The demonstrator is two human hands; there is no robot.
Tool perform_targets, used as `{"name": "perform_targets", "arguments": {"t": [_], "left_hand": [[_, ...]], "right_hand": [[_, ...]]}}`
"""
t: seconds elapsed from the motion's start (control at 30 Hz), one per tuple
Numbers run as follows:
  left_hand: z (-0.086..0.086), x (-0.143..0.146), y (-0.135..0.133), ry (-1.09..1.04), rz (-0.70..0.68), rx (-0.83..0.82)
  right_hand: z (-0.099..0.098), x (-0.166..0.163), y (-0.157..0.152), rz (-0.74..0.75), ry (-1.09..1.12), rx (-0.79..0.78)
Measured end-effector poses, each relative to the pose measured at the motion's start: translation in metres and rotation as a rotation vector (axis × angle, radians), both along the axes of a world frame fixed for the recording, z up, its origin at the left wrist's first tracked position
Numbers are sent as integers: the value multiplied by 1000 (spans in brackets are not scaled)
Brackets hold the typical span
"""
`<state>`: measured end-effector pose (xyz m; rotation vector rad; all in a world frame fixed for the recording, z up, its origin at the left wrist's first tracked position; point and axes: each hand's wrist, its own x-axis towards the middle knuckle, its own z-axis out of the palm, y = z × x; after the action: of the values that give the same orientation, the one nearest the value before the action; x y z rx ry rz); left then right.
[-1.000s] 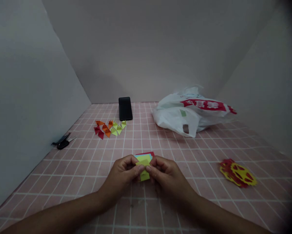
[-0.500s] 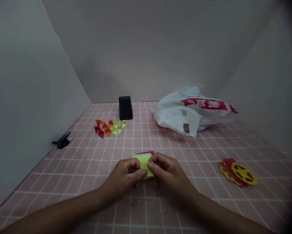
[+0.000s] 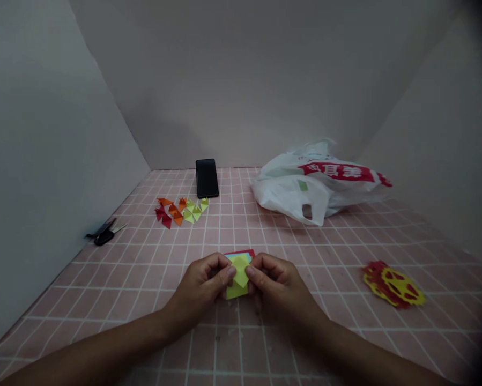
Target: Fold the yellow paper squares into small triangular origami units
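A small yellow paper point(image 3: 241, 271), narrowing to a point at its lower end, is pinched between both hands. My left hand point(image 3: 208, 279) grips its left edge with thumb and fingers. On the opposite edge, my right hand point(image 3: 279, 281) holds it the same way. Beneath the held piece lies a stack of coloured paper squares point(image 3: 237, 291), with yellow showing in front and blue and red edges behind. The fingers hide part of that stack.
Small folded papers in red, orange and yellow point(image 3: 177, 214) lie to the left, before a black phone point(image 3: 207, 178). Black-handled scissors point(image 3: 105, 236) rest near the left wall. A white plastic bag point(image 3: 293, 187) sits back right; red and yellow cut-outs point(image 3: 399, 287) lie at right.
The yellow paper now shows a pointed lower end where it looked squarer before. My left thumb has moved up, and more of the yellow sheet beneath is visible.
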<state>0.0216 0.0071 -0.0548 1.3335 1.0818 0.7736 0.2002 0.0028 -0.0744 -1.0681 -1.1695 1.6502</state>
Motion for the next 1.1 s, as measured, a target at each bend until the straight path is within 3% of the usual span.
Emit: {"name": "perform_targets", "arguments": {"t": [0.2,0.5,0.67,0.83,0.93,1.1], "left_hand": [[8,0,2,122,-33,103],[1,1,5,-13,27,-67],[-4,1,4,-214,18,-14],[1,1,2,-66,-1,102],[2,1,3,-107,60,10],[-1,1,8,-292,115,-222]], "right_hand": [[1,-1,-2,36,-18,0],[4,-1,1,29,36,-117],[8,-2,0,-2,94,-155],[6,-2,1,49,190,-201],[3,-2,1,74,184,-196],[1,-1,3,0,148,-5]]}}
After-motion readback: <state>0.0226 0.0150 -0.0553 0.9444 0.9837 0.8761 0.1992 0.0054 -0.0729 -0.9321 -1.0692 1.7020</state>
